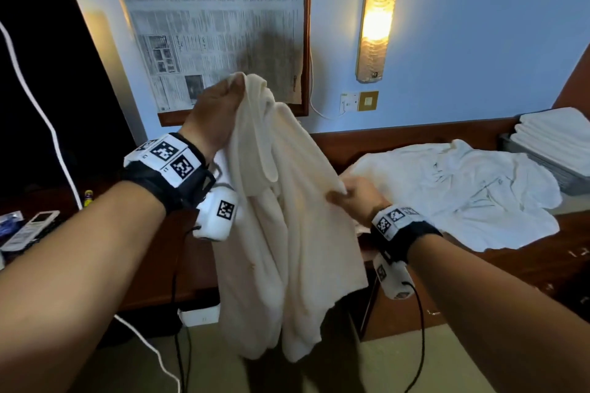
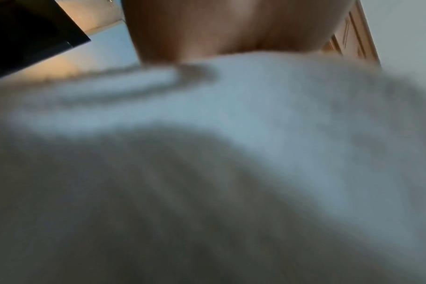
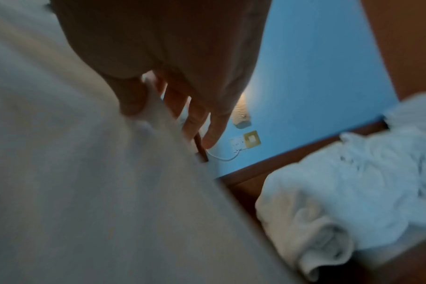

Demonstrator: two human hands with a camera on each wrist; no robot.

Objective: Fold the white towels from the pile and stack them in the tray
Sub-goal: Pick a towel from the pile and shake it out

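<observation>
White terry cloth, a large soft towel (image 1: 287, 217), is held up in the air in front of the dark wooden counter (image 1: 526, 265), hanging in loose folds toward the floor. Its top edge is gripped in the curled fingers of the left hand (image 1: 217, 112), raised high; a side edge lower down is pinched between thumb and fingers of the right hand (image 1: 354, 198). In the right wrist view the thumb is seen pressed onto the cloth with the fingers behind it. To the right of the right hand, the crumpled pile of white towels (image 1: 463, 188) is spread on the counter, and beyond it, at the far right, folded white towels (image 1: 555, 134) are stacked in the grey tray (image 1: 542, 166).

The step in hand is judged to be the opening-out of a towel just lifted, before any fold. Next, two neighbouring corners would need to be found and the cloth stretched flat between the hands.
</observation>
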